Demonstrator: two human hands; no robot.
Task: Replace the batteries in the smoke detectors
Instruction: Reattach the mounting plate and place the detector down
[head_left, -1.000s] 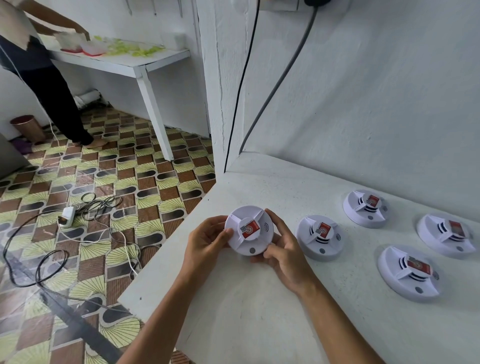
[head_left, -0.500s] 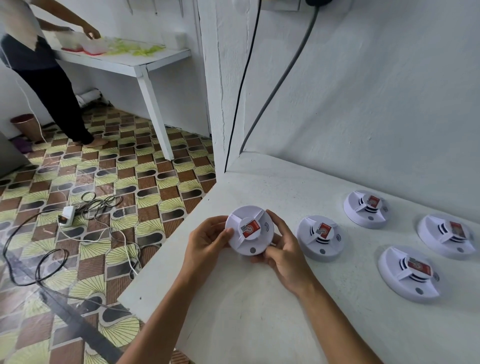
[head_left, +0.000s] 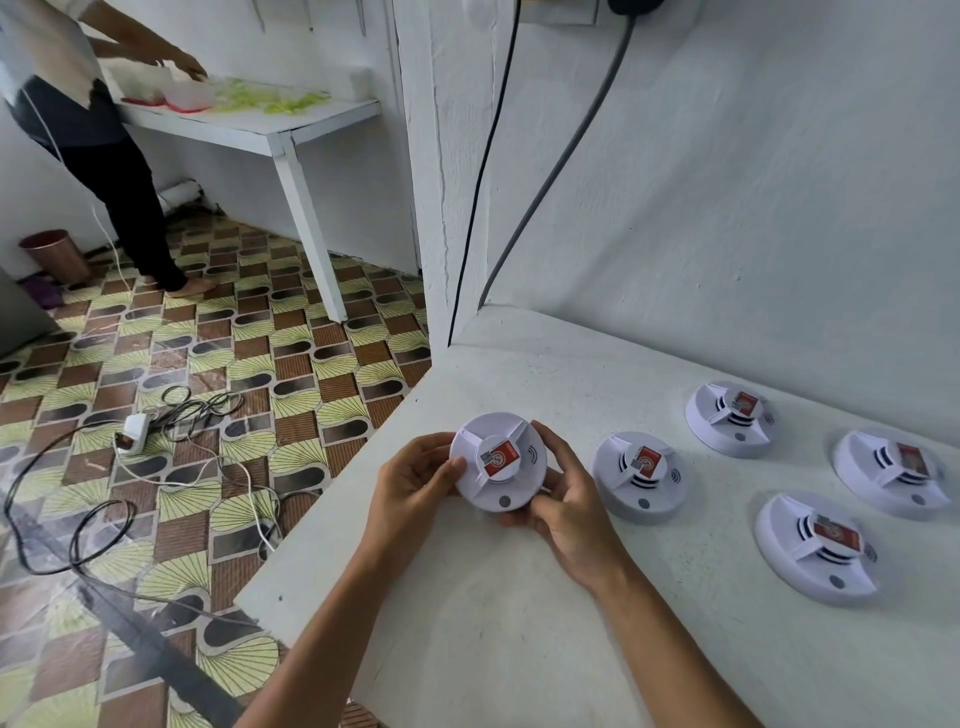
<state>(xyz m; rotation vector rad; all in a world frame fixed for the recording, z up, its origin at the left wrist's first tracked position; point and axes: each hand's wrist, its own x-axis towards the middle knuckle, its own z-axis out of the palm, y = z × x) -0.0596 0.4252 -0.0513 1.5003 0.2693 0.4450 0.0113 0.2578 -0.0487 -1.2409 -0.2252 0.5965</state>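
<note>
Nothing moved, both hands (head_left: 415, 488) gripping round white plastic detector (head_left: 498, 462), speckled counter (head_left: 519, 649)

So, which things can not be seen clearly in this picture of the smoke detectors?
- Held detector, head view: its underside and battery compartment face away, covered by the left hand and right hand.
- Red label: print too small to read.
- Rightmost detector: blurred near the frame edge.
- Plug on the wall: cut off by the top edge.

The held smoke detector (head_left: 497, 461) hides its own underside and part of the hands' fingers (head_left: 556, 447).
</note>
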